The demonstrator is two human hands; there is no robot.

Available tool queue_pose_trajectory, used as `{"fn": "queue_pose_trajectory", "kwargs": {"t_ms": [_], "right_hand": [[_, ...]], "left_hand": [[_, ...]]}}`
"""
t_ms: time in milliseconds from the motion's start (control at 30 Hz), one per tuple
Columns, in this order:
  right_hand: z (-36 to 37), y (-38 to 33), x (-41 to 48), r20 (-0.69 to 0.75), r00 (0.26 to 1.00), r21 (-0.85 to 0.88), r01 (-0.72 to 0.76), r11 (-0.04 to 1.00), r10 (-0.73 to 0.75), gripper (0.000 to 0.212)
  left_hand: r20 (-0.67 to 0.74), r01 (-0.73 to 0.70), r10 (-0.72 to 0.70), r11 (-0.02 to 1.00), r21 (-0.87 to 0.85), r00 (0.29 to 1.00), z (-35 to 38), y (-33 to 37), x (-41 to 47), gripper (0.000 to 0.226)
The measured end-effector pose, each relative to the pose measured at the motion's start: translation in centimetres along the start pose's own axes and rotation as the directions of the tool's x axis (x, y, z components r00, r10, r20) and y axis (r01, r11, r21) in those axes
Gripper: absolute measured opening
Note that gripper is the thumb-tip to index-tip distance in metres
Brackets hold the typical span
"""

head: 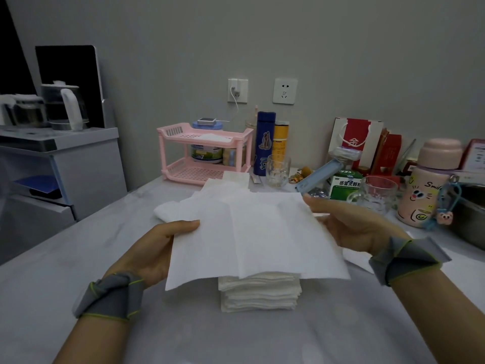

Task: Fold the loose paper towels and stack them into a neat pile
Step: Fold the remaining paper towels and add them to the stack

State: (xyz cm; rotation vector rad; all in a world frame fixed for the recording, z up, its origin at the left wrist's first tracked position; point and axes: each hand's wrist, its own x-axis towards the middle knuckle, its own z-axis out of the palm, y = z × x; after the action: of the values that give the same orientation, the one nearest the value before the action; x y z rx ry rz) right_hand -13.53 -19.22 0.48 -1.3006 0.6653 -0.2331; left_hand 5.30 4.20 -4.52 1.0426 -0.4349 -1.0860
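Note:
I hold one unfolded white paper towel spread flat in the air over the table. My left hand pinches its left edge, thumb on top. My right hand pinches its right edge near the far corner. Directly under the sheet stands a neat pile of folded towels, its top hidden by the sheet. Behind the sheet lie several loose unfolded towels on the table, partly covered.
A pink two-tier rack stands at the back. Two glass mugs, a blue bottle, boxes and a pink cartoon bottle crowd the back right. A metal basin sits at the right edge.

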Motion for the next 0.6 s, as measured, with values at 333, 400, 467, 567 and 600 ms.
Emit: {"fn": "queue_pose_trajectory", "kwargs": {"t_ms": [333, 400, 467, 567, 600], "right_hand": [[5.4, -0.4, -2.1, 0.146, 0.929, 0.045, 0.337, 0.94, -0.34, 0.016], [6.5, 0.4, -2.0, 0.214, 0.914, -0.046, 0.363, 0.931, -0.346, 0.027], [7.0, 0.7, -2.1, 0.293, 0.903, -0.163, 0.37, 0.915, -0.314, 0.029], [5.4, -0.6, -2.9, 0.345, 0.872, -0.226, 0.435, 0.871, -0.347, 0.033], [4.4, -1.4, -3.0, 0.302, 0.865, -0.225, 0.473, 0.852, -0.4, 0.032]], "left_hand": [[-0.061, -0.039, 0.037, 0.999, -0.033, 0.997, 0.0, 0.0, 0.1, 0.045], [-0.07, -0.061, 0.058, 0.997, -0.041, 0.996, 0.0, 0.1, 0.2, 0.047], [-0.08, -0.079, 0.076, 0.996, -0.034, 0.994, 0.0, 0.1, 0.1, 0.05], [-0.077, -0.09, 0.088, 0.996, -0.025, 0.993, 0.0, 0.0, 0.2, 0.05], [-0.079, -0.094, 0.092, 0.995, -0.022, 0.993, 0.0, 0.1, 0.2, 0.048]]}}
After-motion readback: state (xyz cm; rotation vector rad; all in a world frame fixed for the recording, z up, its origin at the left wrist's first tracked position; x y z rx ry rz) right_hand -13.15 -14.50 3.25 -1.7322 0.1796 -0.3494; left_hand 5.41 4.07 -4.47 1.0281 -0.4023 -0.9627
